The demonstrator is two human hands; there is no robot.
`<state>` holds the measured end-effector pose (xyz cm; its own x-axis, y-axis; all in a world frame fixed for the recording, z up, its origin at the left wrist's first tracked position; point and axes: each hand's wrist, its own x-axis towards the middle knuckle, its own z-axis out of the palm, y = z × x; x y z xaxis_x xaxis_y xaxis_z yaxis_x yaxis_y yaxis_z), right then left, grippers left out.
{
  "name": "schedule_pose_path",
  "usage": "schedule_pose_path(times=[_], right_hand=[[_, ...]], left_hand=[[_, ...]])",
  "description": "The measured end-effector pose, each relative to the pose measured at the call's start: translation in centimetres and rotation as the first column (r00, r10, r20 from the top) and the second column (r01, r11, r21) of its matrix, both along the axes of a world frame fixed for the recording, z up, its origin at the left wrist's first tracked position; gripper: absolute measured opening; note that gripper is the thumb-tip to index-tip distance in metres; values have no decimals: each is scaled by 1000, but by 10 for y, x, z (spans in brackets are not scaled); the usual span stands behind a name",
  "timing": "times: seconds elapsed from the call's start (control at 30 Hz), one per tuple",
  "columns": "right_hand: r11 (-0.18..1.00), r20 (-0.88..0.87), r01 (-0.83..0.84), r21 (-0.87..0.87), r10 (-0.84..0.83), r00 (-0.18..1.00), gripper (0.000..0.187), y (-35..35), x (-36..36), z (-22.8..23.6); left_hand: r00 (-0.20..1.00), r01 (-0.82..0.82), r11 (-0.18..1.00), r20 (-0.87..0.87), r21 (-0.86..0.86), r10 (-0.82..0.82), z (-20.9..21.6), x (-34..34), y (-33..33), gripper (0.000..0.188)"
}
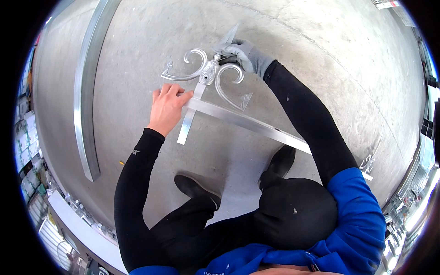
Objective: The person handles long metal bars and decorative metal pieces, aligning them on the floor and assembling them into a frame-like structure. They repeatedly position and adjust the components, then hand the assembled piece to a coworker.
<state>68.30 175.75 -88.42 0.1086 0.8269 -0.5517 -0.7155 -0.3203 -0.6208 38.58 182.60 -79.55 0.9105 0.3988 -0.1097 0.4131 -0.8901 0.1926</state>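
Observation:
A silver ornamental metal piece (209,73), with curled scrolls, an oval boss and a pointed top, lies on the floor ahead of me. Its flat stem (185,129) points back toward my feet. Across that stem rests a long flat metal bar (247,121), running to the right until my right forearm covers it. My bare left hand (167,107) has bent fingers and its thumb against the bar's left end. In a grey glove, my right hand (251,56) is closed around the ornament's spear-shaped tip (228,40); its fingertips are partly hidden.
A long square metal tube (85,96) lies on the concrete floor at the left. Another scrolled metal piece (367,166) is at the right, beyond my elbow. My shoes (280,161) stand near the long bar. A small yellow bit (122,162) lies by my left forearm.

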Motion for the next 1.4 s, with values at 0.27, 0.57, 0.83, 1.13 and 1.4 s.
schedule_pose_path(times=[0.27, 0.57, 0.83, 1.13, 1.4], right_hand=[[999, -5, -27, 21, 28, 1000, 34, 0, -4, -9], [993, 32, -108, -53, 110, 993, 43, 4, -7, -17], [988, -5, -155, -11, 155, 988, 36, 6, -5, -28], [647, 709, -395, -652, 705, -15, 43, -4, -21, 40], [801, 870, -380, -462, 493, -18, 57, -113, -43, 40]], left_hand=[[1000, -18, 1000, -26, -19, 18, -3, 4, -1, 28], [999, -5, 1000, -32, 9, 5, -11, 7, -5, 25], [995, -11, 984, 100, 176, -6, -24, 5, -7, 30], [996, -79, 993, 50, 91, 74, -54, -20, -17, 42], [928, -361, 922, 44, -136, 370, -43, -29, 17, 81]])
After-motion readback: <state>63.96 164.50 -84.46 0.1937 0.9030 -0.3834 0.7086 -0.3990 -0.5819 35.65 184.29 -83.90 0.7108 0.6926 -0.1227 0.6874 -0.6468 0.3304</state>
